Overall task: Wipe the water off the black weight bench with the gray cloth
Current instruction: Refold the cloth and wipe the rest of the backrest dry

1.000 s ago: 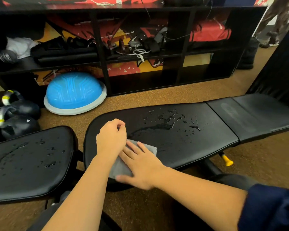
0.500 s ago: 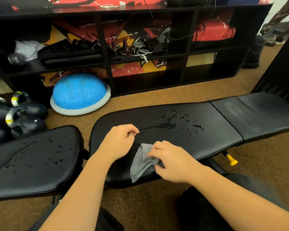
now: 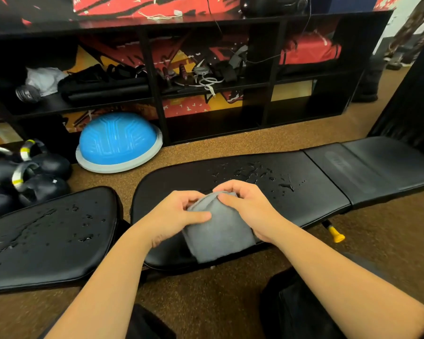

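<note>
The black weight bench [image 3: 311, 194] stretches from the centre to the right, with water drops [image 3: 260, 176] scattered over the far half of its long pad. Just above the pad's near edge both hands hold the gray cloth [image 3: 220, 231], which hangs down toward me. My left hand [image 3: 179, 214] pinches its left top edge with the thumb across the front. My right hand [image 3: 245, 206] grips the top right edge, fingers curled over the fabric. A second black pad [image 3: 47, 236] at the left also carries water drops.
A blue half-dome balance trainer [image 3: 118, 143] lies on the brown floor behind the bench. Black kettlebells [image 3: 27, 177] cluster at the far left. A low black shelf unit [image 3: 206, 89] with straps and gear runs along the back. A yellow-tipped knob [image 3: 335, 234] sticks out under the bench.
The cloth lay flat on the pad under my right palm; my right hand then lifted it. Now both hands hold it up by its top edge above the near edge.
</note>
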A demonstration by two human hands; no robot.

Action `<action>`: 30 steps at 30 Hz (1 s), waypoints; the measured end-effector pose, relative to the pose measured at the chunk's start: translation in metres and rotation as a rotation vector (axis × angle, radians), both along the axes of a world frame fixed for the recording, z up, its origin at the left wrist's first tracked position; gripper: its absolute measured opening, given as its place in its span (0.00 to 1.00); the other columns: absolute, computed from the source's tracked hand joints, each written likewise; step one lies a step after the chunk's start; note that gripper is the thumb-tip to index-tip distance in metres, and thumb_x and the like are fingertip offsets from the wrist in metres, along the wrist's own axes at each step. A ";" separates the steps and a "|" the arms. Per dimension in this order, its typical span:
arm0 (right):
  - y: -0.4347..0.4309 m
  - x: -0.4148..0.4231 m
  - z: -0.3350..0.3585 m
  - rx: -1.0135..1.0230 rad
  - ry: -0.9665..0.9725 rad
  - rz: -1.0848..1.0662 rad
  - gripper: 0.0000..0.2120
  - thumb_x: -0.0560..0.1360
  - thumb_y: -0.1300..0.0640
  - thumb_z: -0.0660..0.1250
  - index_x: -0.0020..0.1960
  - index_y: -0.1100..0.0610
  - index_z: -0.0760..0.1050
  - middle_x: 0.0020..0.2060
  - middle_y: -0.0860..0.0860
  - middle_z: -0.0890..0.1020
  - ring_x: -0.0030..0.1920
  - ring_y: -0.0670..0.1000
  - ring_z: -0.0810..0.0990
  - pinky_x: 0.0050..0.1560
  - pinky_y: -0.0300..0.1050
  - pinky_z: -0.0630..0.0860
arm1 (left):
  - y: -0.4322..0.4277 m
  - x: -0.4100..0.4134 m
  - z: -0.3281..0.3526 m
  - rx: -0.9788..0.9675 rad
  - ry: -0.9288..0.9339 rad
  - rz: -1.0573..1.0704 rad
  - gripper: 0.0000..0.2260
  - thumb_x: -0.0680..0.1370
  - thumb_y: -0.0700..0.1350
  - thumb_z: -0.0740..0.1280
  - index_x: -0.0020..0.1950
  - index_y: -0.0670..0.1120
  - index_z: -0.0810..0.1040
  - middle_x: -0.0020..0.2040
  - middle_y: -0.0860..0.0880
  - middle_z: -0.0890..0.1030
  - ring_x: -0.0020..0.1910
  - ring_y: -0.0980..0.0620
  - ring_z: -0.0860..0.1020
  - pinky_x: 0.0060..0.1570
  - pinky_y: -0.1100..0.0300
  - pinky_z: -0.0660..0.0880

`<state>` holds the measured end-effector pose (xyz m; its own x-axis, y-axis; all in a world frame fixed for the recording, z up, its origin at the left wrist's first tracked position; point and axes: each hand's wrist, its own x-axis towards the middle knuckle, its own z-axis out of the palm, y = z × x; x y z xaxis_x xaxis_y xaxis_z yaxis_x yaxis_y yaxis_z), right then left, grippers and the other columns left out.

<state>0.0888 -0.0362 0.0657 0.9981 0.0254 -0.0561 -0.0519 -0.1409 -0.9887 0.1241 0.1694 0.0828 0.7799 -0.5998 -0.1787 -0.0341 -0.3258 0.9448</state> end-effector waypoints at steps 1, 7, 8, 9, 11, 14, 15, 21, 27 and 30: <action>0.002 0.004 -0.002 0.009 0.006 -0.023 0.08 0.79 0.59 0.67 0.50 0.49 0.83 0.48 0.48 0.85 0.50 0.50 0.83 0.52 0.47 0.80 | -0.002 0.003 -0.004 0.010 -0.011 0.077 0.06 0.78 0.44 0.73 0.55 0.50 0.85 0.51 0.49 0.86 0.53 0.48 0.84 0.55 0.52 0.79; 0.007 0.025 -0.039 -0.696 -0.149 -0.214 0.13 0.80 0.55 0.64 0.65 0.48 0.75 0.60 0.49 0.75 0.59 0.53 0.72 0.55 0.45 0.70 | -0.009 0.023 -0.044 0.488 -0.358 0.428 0.06 0.79 0.49 0.69 0.55 0.56 0.81 0.49 0.58 0.82 0.47 0.57 0.79 0.45 0.62 0.75; 0.010 0.023 -0.043 -0.817 -0.229 -0.193 0.14 0.80 0.55 0.63 0.65 0.50 0.75 0.60 0.50 0.74 0.60 0.54 0.71 0.56 0.48 0.71 | -0.008 0.026 -0.048 0.529 -0.394 0.443 0.08 0.79 0.49 0.69 0.58 0.56 0.81 0.51 0.58 0.82 0.48 0.57 0.79 0.47 0.60 0.76; 0.016 0.018 -0.045 -0.891 -0.302 -0.153 0.15 0.79 0.55 0.63 0.64 0.51 0.76 0.60 0.51 0.75 0.59 0.55 0.71 0.56 0.51 0.72 | -0.007 0.028 -0.050 0.544 -0.414 0.460 0.09 0.80 0.50 0.68 0.59 0.56 0.81 0.53 0.58 0.82 0.49 0.57 0.78 0.49 0.58 0.77; 0.036 0.007 -0.050 -0.985 -0.394 -0.054 0.15 0.77 0.52 0.61 0.62 0.53 0.77 0.58 0.51 0.76 0.59 0.56 0.73 0.57 0.54 0.73 | -0.004 0.034 -0.051 0.535 -0.432 0.495 0.08 0.80 0.49 0.67 0.58 0.55 0.81 0.54 0.56 0.82 0.49 0.55 0.79 0.51 0.54 0.78; 0.064 -0.008 -0.069 -1.120 -0.314 0.122 0.26 0.80 0.43 0.54 0.74 0.54 0.68 0.73 0.54 0.69 0.74 0.57 0.64 0.75 0.59 0.60 | -0.005 0.041 -0.050 0.554 -0.466 0.534 0.10 0.80 0.49 0.67 0.61 0.55 0.80 0.55 0.55 0.81 0.51 0.55 0.78 0.53 0.52 0.78; 0.069 -0.009 -0.075 -1.155 -0.251 0.178 0.30 0.82 0.40 0.50 0.80 0.53 0.59 0.79 0.54 0.60 0.79 0.57 0.55 0.79 0.60 0.50 | -0.005 0.043 -0.050 0.564 -0.469 0.549 0.11 0.80 0.49 0.66 0.62 0.55 0.79 0.55 0.55 0.81 0.51 0.55 0.78 0.54 0.52 0.78; 0.053 0.030 -0.081 -1.252 -0.160 0.291 0.34 0.79 0.36 0.36 0.82 0.46 0.45 0.82 0.47 0.46 0.81 0.52 0.42 0.78 0.62 0.40 | -0.005 0.053 -0.050 0.656 -0.444 0.530 0.12 0.81 0.52 0.64 0.63 0.56 0.78 0.58 0.53 0.80 0.57 0.50 0.78 0.58 0.46 0.76; 0.014 0.126 -0.079 -1.317 0.068 0.146 0.30 0.82 0.37 0.40 0.82 0.44 0.42 0.82 0.48 0.42 0.81 0.59 0.38 0.78 0.63 0.39 | 0.001 0.059 -0.052 0.702 -0.399 0.519 0.15 0.81 0.54 0.64 0.67 0.56 0.76 0.63 0.51 0.79 0.63 0.48 0.75 0.62 0.43 0.75; 0.029 0.137 -0.076 -1.311 0.146 0.104 0.30 0.83 0.39 0.40 0.82 0.46 0.40 0.82 0.49 0.41 0.80 0.62 0.36 0.77 0.63 0.39 | 0.004 0.064 -0.049 0.711 -0.410 0.543 0.15 0.81 0.53 0.63 0.68 0.56 0.76 0.64 0.51 0.78 0.65 0.47 0.74 0.63 0.42 0.73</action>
